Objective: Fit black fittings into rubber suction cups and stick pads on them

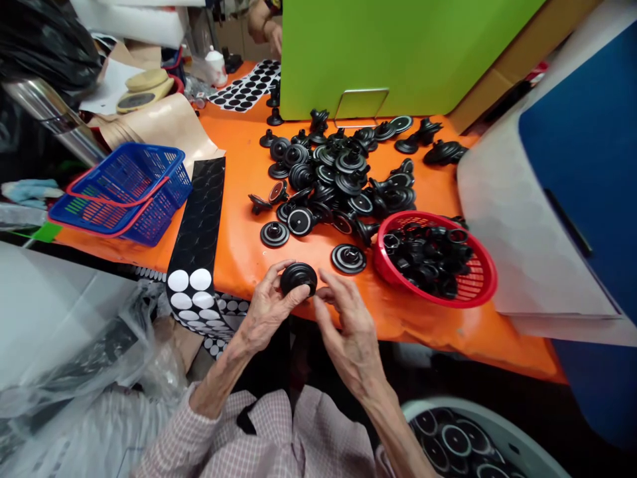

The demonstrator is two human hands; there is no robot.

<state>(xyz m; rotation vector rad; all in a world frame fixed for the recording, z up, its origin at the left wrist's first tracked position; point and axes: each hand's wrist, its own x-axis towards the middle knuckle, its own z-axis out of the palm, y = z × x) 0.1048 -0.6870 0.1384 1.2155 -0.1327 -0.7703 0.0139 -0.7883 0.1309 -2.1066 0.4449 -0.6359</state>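
Between the thumb and fingers of my left hand [269, 305] is a round black stepped disc part [298, 277], held just above the table's front edge. My right hand [348, 325] is close beside it on the right, fingers apart and curved, with nothing visible in them. Just beyond my hands lie two loose parts of similar kind, a grey-ringed disc [349, 258] and another disc [274, 234]. Behind them spreads a heap of black disc parts [323, 179], some showing short stems.
A red basket [485, 292] of small black rings stands on the orange table [243, 259] at right. Left are a strip of round stickers [196, 219] and a blue basket [149, 216]. A green board [388, 53] rises behind. Below right sits a white tub [438, 403] of discs.
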